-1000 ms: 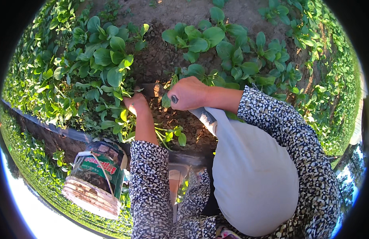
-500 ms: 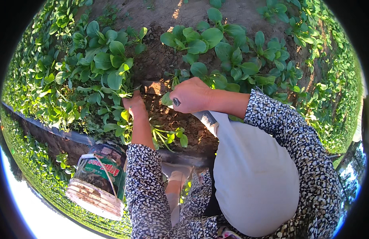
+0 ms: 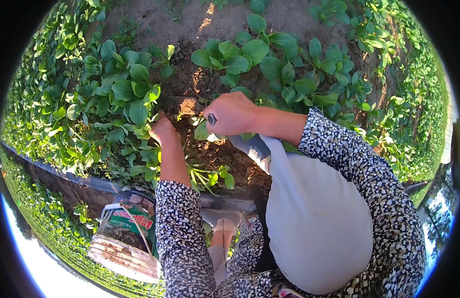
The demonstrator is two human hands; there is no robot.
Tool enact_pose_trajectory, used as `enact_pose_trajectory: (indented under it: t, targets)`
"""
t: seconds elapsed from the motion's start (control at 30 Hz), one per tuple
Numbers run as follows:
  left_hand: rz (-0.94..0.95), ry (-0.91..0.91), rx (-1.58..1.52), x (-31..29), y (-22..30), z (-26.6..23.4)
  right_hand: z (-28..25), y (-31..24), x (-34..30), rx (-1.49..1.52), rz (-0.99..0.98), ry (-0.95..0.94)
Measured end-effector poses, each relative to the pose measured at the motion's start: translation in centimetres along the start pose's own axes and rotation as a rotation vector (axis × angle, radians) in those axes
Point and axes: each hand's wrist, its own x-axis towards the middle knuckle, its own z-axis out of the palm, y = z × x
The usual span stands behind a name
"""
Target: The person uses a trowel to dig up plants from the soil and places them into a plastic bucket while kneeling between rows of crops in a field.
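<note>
Head view: leaves (image 3: pixel 138 112) block left grip (image 3: pixel 164 131), whose state I cannot tell; right grip (image 3: pixel 232 115) clasps handle (image 3: pixel 212 119); bucket (image 3: pixel 121 256) nearby.

Brown soil (image 3: pixel 230 21) bears leafy plants (image 3: pixel 123 89) and, apparently, a loose sprig (image 3: pixel 213 179).

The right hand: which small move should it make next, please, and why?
Probably the right hand should ease the handled tool slowly toward the leafy plant, low and clear of the left hand. The right hand is closed around the tool, while the left hand is at the plant's near side, its fingertips hidden.
</note>
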Motion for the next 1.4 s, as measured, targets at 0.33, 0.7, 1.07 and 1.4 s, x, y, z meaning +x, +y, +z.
enact_pose_trajectory:
  t: [0.33, 0.7, 1.07, 1.4]
  targets:
    - [-0.031, -0.179, 0.433, 3.8, 1.3, 0.6, 0.9, -0.9, 3.7, -0.090, -0.043, -0.133]
    - [-0.400, -0.616, -0.645, -4.6, 1.8, -2.1, -3.4, 3.6, -2.7, -0.045, 0.046, 0.264]
    - [-0.394, -0.623, -0.707, -6.3, 4.9, 2.5, -11.1, 12.7, 2.6, 0.396, 0.456, 0.665]
    - [-0.230, -0.651, -0.526, -8.3, 9.0, 5.3, -13.5, 14.1, 9.4, 0.357, 0.530, 0.634]
